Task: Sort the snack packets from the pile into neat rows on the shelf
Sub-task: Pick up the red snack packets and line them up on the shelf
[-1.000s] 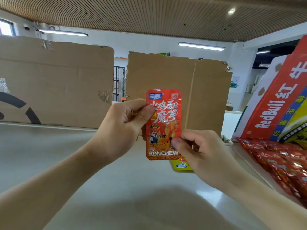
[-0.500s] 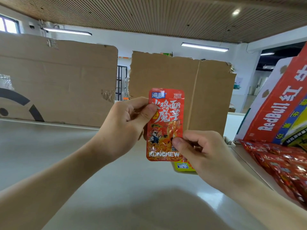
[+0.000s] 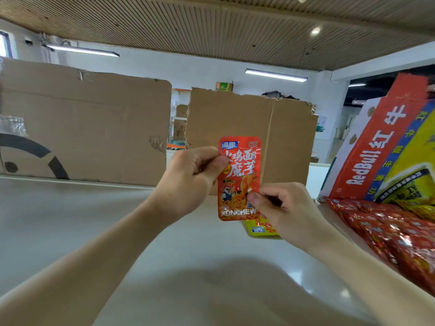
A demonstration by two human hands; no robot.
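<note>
I hold a red-orange snack packet (image 3: pixel 240 170) upright above the pale shelf surface (image 3: pixel 94 220), its printed front facing me. My left hand (image 3: pixel 190 180) pinches its upper left edge between thumb and fingers. My right hand (image 3: pixel 282 208) pinches its lower right part. Behind the packet, a yellow packet (image 3: pixel 259 229) peeks out under my right hand; how it is held is hidden. A pile of red snack packets (image 3: pixel 388 229) lies at the right.
Two brown cardboard sheets (image 3: pixel 89 128) (image 3: pixel 282 137) stand along the back of the shelf surface. A tilted red Red Bull carton (image 3: pixel 381 147) leans at the right, above the pile. A slatted board (image 3: pixel 211 27) runs overhead.
The view has shifted a little; both hands and the red-orange packet sit slightly lower and to the right in the picture. The grip on the packet is the same.
</note>
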